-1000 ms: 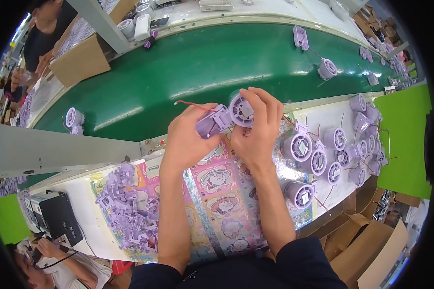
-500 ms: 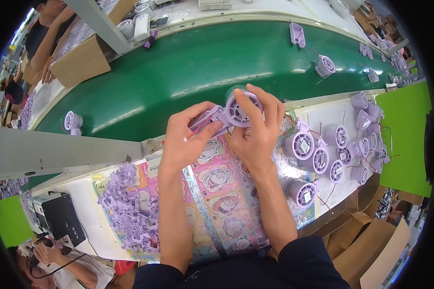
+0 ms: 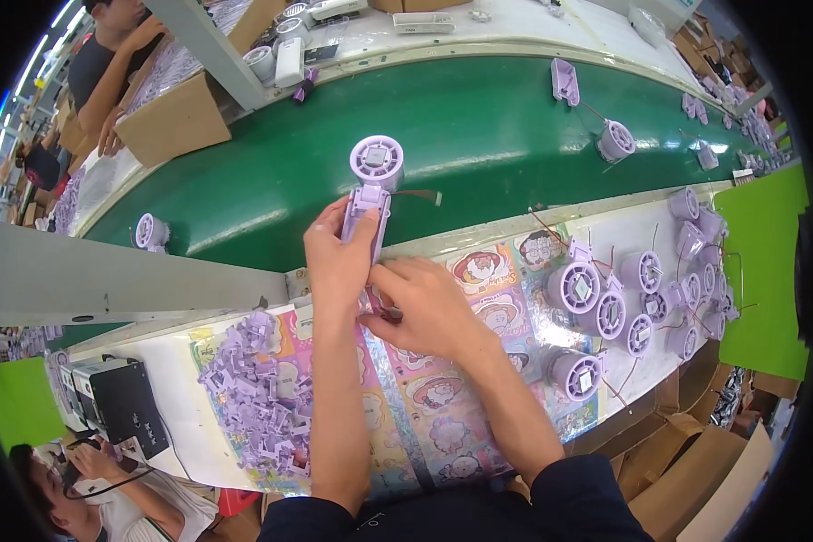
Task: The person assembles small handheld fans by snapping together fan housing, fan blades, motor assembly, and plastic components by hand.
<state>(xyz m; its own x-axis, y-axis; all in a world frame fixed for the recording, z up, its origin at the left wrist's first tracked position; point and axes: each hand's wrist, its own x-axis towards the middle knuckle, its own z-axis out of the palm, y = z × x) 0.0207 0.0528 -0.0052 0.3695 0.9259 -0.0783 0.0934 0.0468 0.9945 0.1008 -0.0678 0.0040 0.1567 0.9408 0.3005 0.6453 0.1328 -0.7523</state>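
My left hand [image 3: 341,248] is closed around the handle of a lilac handheld fan [image 3: 377,160], held upright over the green belt. The fan's round, spoked head points away from me, and a thin wire with a small pale connector sticks out to its right. Close below the handle is my right hand [image 3: 429,303], its fingers curled toward the left wrist; whatever they may hold is hidden. On the right of the bench stand several lilac fan heads [image 3: 574,287] with loose wires. A heap of small lilac plastic parts [image 3: 255,397] lies left of my left forearm.
The green conveyor belt [image 3: 271,172] runs behind the bench, carrying a few lilac fan parts [image 3: 617,141]. A grey metal post [image 3: 135,282] juts in from the left above a black box-shaped device [image 3: 122,411]. Cardboard boxes [image 3: 686,465] stand at lower right. Other people sit at left.
The fan has swung upright and moved left, now in my left hand alone. My right hand has let go of the fan head and dropped down beside the handle's lower end.
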